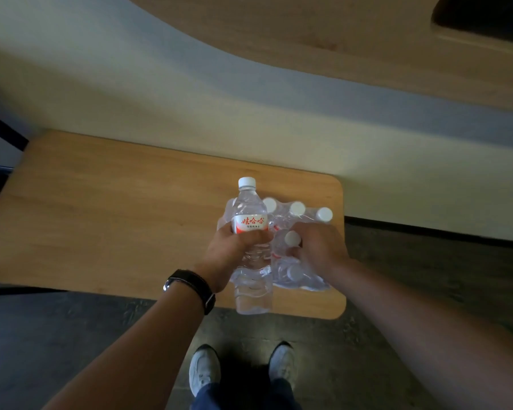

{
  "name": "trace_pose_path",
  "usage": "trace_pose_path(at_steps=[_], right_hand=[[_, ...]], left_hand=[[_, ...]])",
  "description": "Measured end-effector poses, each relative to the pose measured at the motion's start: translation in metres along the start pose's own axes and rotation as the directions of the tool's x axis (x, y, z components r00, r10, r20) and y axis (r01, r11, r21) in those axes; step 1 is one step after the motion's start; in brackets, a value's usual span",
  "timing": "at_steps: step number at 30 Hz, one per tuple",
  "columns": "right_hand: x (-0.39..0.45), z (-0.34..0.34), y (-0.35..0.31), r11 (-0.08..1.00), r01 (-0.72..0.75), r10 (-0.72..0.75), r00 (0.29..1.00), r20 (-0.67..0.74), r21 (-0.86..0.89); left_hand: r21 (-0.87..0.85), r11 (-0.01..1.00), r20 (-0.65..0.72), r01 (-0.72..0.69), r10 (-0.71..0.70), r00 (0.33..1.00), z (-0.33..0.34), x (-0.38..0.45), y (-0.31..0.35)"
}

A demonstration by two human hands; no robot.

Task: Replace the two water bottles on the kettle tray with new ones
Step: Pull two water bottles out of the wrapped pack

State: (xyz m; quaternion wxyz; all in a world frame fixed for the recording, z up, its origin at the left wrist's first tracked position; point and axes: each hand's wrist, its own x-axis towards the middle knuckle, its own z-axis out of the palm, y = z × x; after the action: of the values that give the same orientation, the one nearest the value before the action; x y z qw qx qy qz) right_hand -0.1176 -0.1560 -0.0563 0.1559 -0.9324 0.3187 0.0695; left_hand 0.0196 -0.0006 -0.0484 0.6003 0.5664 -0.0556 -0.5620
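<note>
A clear plastic water bottle point(251, 232) is gripped around its middle by the left hand point(233, 253), the grip closed just below the label. The bottle is held upright, tilted slightly, above the front right part of the bench point(116, 220). A smooth white screw cap is carried on top, and red Chinese characters are printed on its white and red label. The right hand point(319, 247) is laid on a shrink-wrapped pack of bottles point(296, 261), its fingers curled around one white-capped bottle in the pack. The pack, wrapped in crinkled clear film, is set near the right edge of the bench, with several round white caps seen at its far side. The bench is of light wood grain with rounded corners. A dark-strapped watch point(190, 287) is worn on the left wrist.
</note>
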Motion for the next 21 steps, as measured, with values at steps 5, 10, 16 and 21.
trace_pose_path(at_steps=[5, 10, 16, 21], right_hand=[[-0.009, -0.018, 0.007, 0.985, 0.105, -0.103, 0.994, -0.026, 0.134], [-0.029, -0.095, 0.026, 0.881, 0.21, -0.153, 0.974, -0.164, 0.424], [-0.036, -0.084, -0.004, 0.431, -0.056, 0.075, 0.997, 0.026, 0.9], [-0.017, -0.057, -0.016, 0.096, -0.293, 0.238, 0.935, 0.264, 0.951]], left_hand=[[0.009, 1.0, -0.046, 0.012, -0.012, 0.999, 0.0, 0.002, 0.001], [0.008, 1.0, -0.06, -0.006, 0.006, 0.998, 0.001, 0.002, -0.003], [0.008, 1.0, -0.08, -0.002, 0.003, 0.997, 0.003, 0.0, 0.0], [-0.009, 1.0, -0.096, -0.002, 0.001, 0.995, 0.007, -0.009, 0.004]])
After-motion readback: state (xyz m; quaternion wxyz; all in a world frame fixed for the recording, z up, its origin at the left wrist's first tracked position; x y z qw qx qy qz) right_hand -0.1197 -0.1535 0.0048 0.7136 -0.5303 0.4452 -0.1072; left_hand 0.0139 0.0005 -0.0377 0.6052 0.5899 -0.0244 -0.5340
